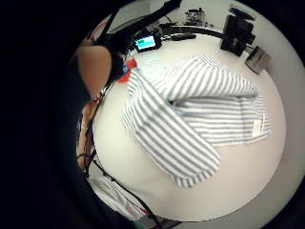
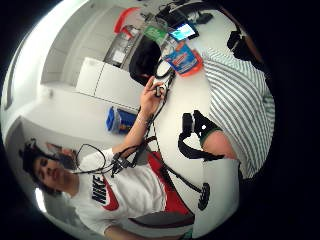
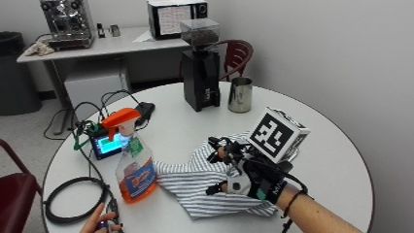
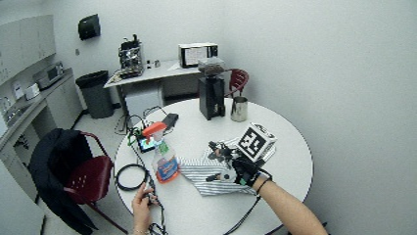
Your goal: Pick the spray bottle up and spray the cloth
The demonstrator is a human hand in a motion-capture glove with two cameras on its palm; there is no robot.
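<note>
Standing upright on the round white table [image 3: 323, 145], the spray bottle [image 3: 132, 165] carries an orange trigger head and holds orange liquid that fills its lower body; it sits near the table's edge on the person's left side, just beside the striped cloth [image 3: 207, 187]. The cloth lies crumpled and partly folded on the tabletop, and the gloved right hand [image 3: 249, 172] hovers over its far end, well apart from the bottle. The fingers are loosely bent and close on nothing; the hand holds no object. A steel cup [image 3: 240, 94] stands upright beside a black coffee grinder [image 3: 199, 73] at the far side of the table; the grinder's clear hopper shows dark contents, while the cup's interior cannot be seen. Bare tabletop lies between the cloth and the grinder, and more toward the wall-side edge. A coiled black cable [image 3: 74, 199] and a small device with a lit screen [image 3: 107, 144] occupy the surface beside the bottle, and the bare left hand [image 3: 102, 221] rests at the near edge by the cable. The little-finger palm view shows the cloth's [image 1: 190, 119] full striped spread, with a white label near one hem, which the outside view hides behind the hand. The thumb-side palm view shows the bottle [image 2: 182, 57] beyond the cloth's edge.
</note>
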